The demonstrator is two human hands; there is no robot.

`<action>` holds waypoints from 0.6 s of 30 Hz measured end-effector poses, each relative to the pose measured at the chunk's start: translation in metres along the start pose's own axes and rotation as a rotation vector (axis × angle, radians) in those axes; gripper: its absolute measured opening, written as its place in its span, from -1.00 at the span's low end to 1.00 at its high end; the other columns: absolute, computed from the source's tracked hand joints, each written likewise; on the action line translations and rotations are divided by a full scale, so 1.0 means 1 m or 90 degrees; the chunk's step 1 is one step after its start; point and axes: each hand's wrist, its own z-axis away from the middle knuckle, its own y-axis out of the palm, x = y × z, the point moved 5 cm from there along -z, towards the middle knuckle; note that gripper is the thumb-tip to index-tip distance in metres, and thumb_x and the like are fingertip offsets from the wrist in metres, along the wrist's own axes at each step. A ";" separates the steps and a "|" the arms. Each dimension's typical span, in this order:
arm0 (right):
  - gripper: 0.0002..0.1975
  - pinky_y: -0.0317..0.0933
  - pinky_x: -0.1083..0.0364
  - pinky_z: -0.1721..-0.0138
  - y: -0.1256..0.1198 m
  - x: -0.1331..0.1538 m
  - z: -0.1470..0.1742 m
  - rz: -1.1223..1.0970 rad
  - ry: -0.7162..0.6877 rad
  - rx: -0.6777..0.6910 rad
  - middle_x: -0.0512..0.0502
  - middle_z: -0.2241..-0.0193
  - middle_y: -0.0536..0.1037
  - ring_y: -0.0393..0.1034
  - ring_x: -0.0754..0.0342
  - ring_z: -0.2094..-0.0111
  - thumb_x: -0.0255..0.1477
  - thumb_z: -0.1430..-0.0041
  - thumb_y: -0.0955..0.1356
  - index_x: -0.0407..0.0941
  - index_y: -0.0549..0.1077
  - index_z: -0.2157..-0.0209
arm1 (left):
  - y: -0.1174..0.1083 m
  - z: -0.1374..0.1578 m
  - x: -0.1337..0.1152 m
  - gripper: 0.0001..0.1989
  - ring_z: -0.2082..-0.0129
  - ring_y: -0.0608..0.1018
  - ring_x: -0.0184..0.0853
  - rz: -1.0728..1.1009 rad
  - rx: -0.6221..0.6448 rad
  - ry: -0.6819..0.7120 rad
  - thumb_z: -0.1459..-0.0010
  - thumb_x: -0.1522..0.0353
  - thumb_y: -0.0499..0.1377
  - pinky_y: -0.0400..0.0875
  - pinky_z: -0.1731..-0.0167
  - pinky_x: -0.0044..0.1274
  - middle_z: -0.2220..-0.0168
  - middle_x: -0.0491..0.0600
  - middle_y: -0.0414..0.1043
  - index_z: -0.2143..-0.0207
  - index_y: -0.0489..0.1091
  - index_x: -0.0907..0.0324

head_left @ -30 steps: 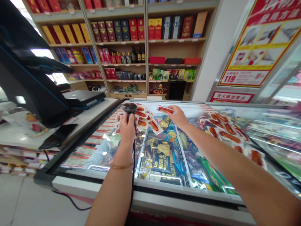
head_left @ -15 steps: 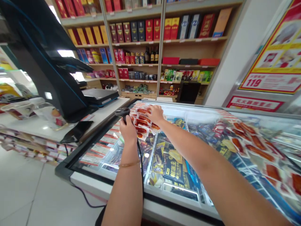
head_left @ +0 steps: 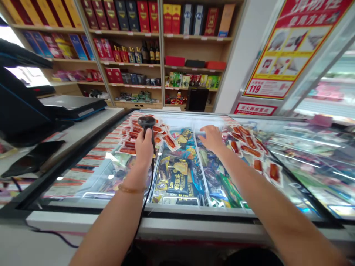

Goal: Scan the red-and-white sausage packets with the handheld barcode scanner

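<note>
My left hand [head_left: 144, 145] is wrapped round the handle of a black barcode scanner [head_left: 146, 121], whose cable hangs down past my wrist. Beneath and around it, red sausages in clear packs [head_left: 128, 145] lie in a pile on the freezer's glass top. My right hand [head_left: 212, 137] hovers over the glass with its fingers apart and nothing in them. Just right of that hand is a second group of packed sausages [head_left: 249, 142], some overlapping, with a single pack [head_left: 274, 172] nearer to me.
Below the glass, wire baskets hold bagged frozen goods [head_left: 179, 175]. A counter with a scale [head_left: 73, 105] and a dark flat device [head_left: 36, 157] stands at left. Shelves of boxes and bottles [head_left: 151, 51] line the back; a red and yellow poster [head_left: 285, 51] hangs at right.
My right hand has left the left sausage pile and moved right, towards the other group. My left hand still grips the scanner. The view has turned right.
</note>
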 end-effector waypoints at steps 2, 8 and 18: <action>-0.75 0.20 -0.26 0.01 -0.011 -0.046 0.020 0.089 -0.004 -0.020 -0.30 0.10 0.47 0.29 -0.27 0.00 -0.26 -0.06 0.41 -0.07 0.50 0.23 | 0.021 0.018 0.002 -0.66 0.66 0.33 -0.47 0.044 0.060 -0.053 -0.10 0.06 0.13 0.18 0.71 -0.62 0.53 -0.14 0.32 0.33 0.32 0.15; -0.77 0.28 -0.20 0.13 -0.014 -0.111 0.044 0.189 0.065 0.059 -0.35 0.26 0.53 0.41 -0.27 0.11 -0.26 0.01 0.44 -0.12 0.49 0.35 | 0.052 0.048 0.005 -0.65 0.64 0.35 -0.47 0.038 0.192 -0.063 -0.07 0.05 0.17 0.21 0.75 -0.64 0.46 -0.10 0.38 0.32 0.35 0.16; -0.65 0.29 -0.09 0.02 -0.006 -0.052 0.039 -0.104 0.052 0.082 -0.25 0.12 0.52 0.44 -0.07 0.13 -0.37 -0.15 0.31 -0.15 0.42 0.03 | 0.057 0.054 0.007 -0.62 0.63 0.36 -0.47 0.021 0.216 -0.074 -0.05 0.03 0.18 0.21 0.74 -0.65 0.46 -0.09 0.40 0.27 0.36 0.15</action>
